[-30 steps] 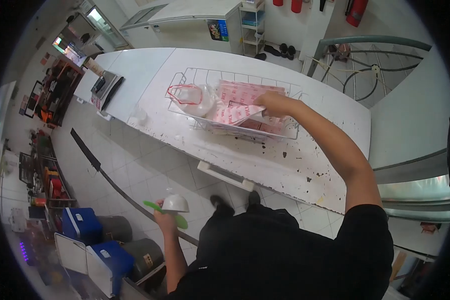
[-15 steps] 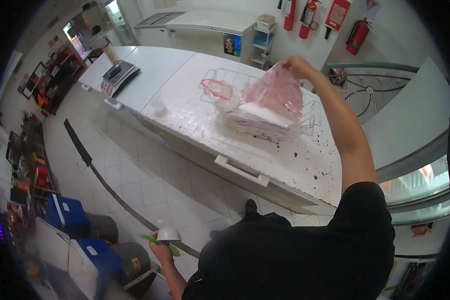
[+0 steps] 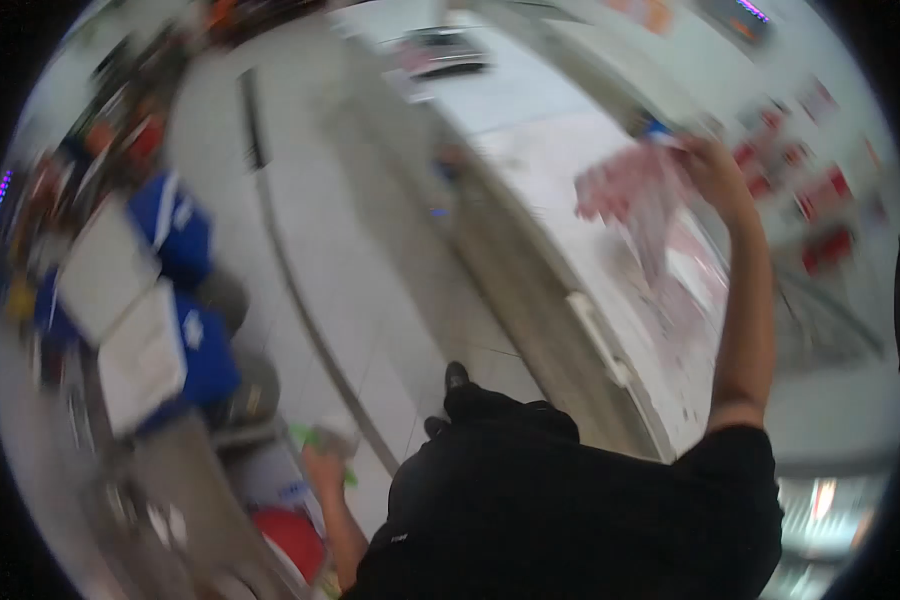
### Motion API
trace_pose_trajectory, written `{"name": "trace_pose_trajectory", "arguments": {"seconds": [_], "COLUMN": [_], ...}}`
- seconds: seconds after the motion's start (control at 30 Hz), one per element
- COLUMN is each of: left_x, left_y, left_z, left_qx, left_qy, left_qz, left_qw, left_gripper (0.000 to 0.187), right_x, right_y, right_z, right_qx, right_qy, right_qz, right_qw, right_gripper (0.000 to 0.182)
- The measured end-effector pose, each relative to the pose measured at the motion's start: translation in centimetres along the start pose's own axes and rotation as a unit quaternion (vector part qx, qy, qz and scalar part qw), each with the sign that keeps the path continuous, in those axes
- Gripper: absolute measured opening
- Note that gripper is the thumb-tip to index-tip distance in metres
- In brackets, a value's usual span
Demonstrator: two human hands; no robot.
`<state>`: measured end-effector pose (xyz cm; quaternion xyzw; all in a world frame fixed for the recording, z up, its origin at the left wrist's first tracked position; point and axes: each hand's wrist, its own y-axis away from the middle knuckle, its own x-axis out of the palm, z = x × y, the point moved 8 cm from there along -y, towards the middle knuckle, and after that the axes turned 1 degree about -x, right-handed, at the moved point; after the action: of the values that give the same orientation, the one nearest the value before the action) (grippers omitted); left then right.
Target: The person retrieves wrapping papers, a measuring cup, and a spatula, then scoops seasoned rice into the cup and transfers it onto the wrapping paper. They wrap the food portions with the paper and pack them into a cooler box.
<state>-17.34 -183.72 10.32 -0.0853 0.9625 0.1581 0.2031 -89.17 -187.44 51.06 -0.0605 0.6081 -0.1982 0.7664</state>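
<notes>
The view is smeared by motion. My right hand (image 3: 708, 165) is closed on a thin pink plastic bag (image 3: 625, 190), lifted by its top and hanging above the white freezer top (image 3: 530, 140). Below it lies a stack of flat plastic bags (image 3: 695, 270), partly hidden behind my forearm. Low at the left, my left hand (image 3: 322, 468) is wrapped round a small white bowl (image 3: 338, 440) and a flat green piece (image 3: 305, 435) whose kind I cannot make out.
A scale (image 3: 445, 50) stands at the freezer's far end. A handle (image 3: 600, 340) juts from its side. Blue cooler boxes (image 3: 205, 350) with white lids stand at the left. Fire extinguishers (image 3: 828, 248) hang on the right wall. A dark strip (image 3: 300, 290) runs along the tiled floor.
My view has swung left, toward the coolers. The pink bag, which was over the stack on the wire rack, now hangs free from my right hand. My left hand still holds its things.
</notes>
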Motion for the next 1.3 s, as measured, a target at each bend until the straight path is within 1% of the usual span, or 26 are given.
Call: {"name": "trace_pose_trajectory", "arguments": {"seconds": [0.03, 0.07, 0.1, 0.13, 0.17, 0.2, 0.27, 0.33, 0.37, 0.4, 0.43, 0.47, 0.53, 0.6, 0.63, 0.73, 0.77, 0.8, 0.87, 0.9, 1.0, 1.07, 1.13, 1.17, 1.23, 1.3], "left_x": [-0.4, -1.1, -0.1, -1.2, -1.9, -3.1, -6.2, -8.2, -10.0, -11.5, -13.6, -15.3, -18.5, -19.9, -20.1, -21.0, -21.1, -21.2, -22.5, -23.8, -27.5, -31.0, -33.9, -35.4, -38.1, -40.6], "left_y": [-0.1, 0.3, -1.7, -1.7, -1.9, -1.9, -2.1, -2.1, -1.2, -0.4, 0.7, 2.1, 4.6, 7.4, 9.0, 13.0, 14.0, 14.8, 16.1, 16.3, 16.6, 16.6, 16.3, 16.1, 15.7, 15.1], "left_z": [-0.8, -2.2, 2.6, 1.0, 0.1, 0.0, 1.8, 2.8, 3.5, 3.2, 3.8, 4.2, 5.5, 9.3, 10.8, 10.7, 11.2, 11.5, 11.0, 10.7, 12.8, 13.5, 14.7, 15.5, 16.7, 17.6], "left_qx": [0.073, 0.065, 0.021, 0.051, 0.020, -0.007, -0.027, -0.055, -0.075, -0.094, -0.100, -0.111, -0.124, -0.189, -0.217, -0.289, -0.281, -0.289, -0.296, -0.287, -0.248, -0.245, -0.229, -0.214, -0.199, -0.201], "left_qy": [-0.090, -0.056, 0.061, 0.026, 0.033, 0.045, 0.059, 0.084, 0.101, 0.114, 0.066, 0.058, 0.029, 0.062, 0.082, 0.142, 0.155, 0.184, 0.236, 0.242, 0.276, 0.244, 0.229, 0.229, 0.223, 0.212], "left_qz": [-0.014, -0.042, 0.029, -0.021, -0.046, -0.064, -0.114, -0.143, -0.156, -0.172, -0.208, -0.249, -0.326, -0.394, -0.423, -0.497, -0.506, -0.527, -0.561, -0.569, -0.596, -0.605, -0.615, -0.620, -0.619, -0.600], "left_qw": [0.993, 0.995, 0.997, 0.998, 0.998, 0.997, 0.991, 0.985, 0.980, 0.974, 0.971, 0.960, 0.937, 0.897, 0.876, 0.806, 0.800, 0.778, 0.737, 0.732, 0.712, 0.717, 0.719, 0.719, 0.726, 0.745], "left_gripper": [0.016, 0.017, 0.021, 0.024, 0.025, 0.026, 0.027, 0.026, 0.025, 0.024, 0.024, 0.026, 0.031, 0.030, 0.030, 0.027, 0.025, 0.025, 0.024, 0.022, 0.019, 0.018, 0.017, 0.016, 0.017, 0.018], "right_x": [2.7, 6.9, 11.5, 15.9, 20.2, 23.4, 30.1, 34.3, 37.4, 40.9, 43.4, 45.2, 46.5, 50.7, 50.9, 50.2, 50.6, 51.1, 51.1, 51.4, 54.7, 58.8, 62.7, 66.6, 74.6, 77.7], "right_y": [0.1, -0.2, -0.5, -1.0, -1.4, -1.0, -0.3, 1.2, 1.7, 2.3, 3.7, 5.4, 9.3, 14.2, 17.2, 26.1, 28.9, 31.5, 36.2, 37.9, 41.7, 45.4, 45.6, 44.7, 41.9, 38.7], "right_z": [5.4, 7.1, 10.3, 13.6, 16.7, 21.5, 31.6, 42.0, 46.1, 49.3, 52.8, 56.6, 64.9, 71.1, 74.4, 82.6, 84.5, 86.1, 89.4, 91.2, 99.0, 105.0, 112.4, 115.9, 119.5, 119.2], "right_qx": [0.012, 0.032, 0.012, -0.078, -0.168, -0.205, -0.135, -0.107, -0.256, -0.398, -0.463, -0.523, -0.603, -0.669, -0.720, -0.833, -0.851, -0.866, -0.892, -0.902, -0.867, -0.865, -0.802, -0.787, -0.777, -0.675], "right_qy": [-0.028, -0.099, -0.148, -0.109, -0.073, -0.123, -0.152, -0.116, -0.136, -0.165, -0.128, -0.093, -0.147, -0.217, -0.170, -0.046, -0.004, 0.038, 0.070, 0.087, 0.193, 0.082, -0.011, -0.029, -0.040, -0.135], "right_qz": [0.026, 0.031, 0.084, 0.090, 0.088, 0.111, 0.256, 0.382, 0.358, 0.326, 0.332, 0.334, 0.331, 0.349, 0.372, 0.407, 0.408, 0.408, 0.385, 0.373, 0.432, 0.494, 0.593, 0.596, 0.571, 0.639], "right_qw": [0.999, 0.994, 0.985, 0.987, 0.979, 0.965, 0.945, 0.910, 0.888, 0.842, 0.812, 0.779, 0.711, 0.620, 0.561, 0.373, 0.330, 0.287, 0.227, 0.198, 0.156, 0.029, 0.068, 0.157, 0.261, 0.343], "right_gripper": [0.015, 0.018, 0.020, 0.017, 0.019, 0.026, 0.031, 0.034, 0.034, 0.034, 0.031, 0.029, 0.021, 0.019, 0.019, 0.017, 0.019, 0.022, 0.022, 0.022, 0.024, 0.027, 0.025, 0.028, 0.035, 0.041]}}
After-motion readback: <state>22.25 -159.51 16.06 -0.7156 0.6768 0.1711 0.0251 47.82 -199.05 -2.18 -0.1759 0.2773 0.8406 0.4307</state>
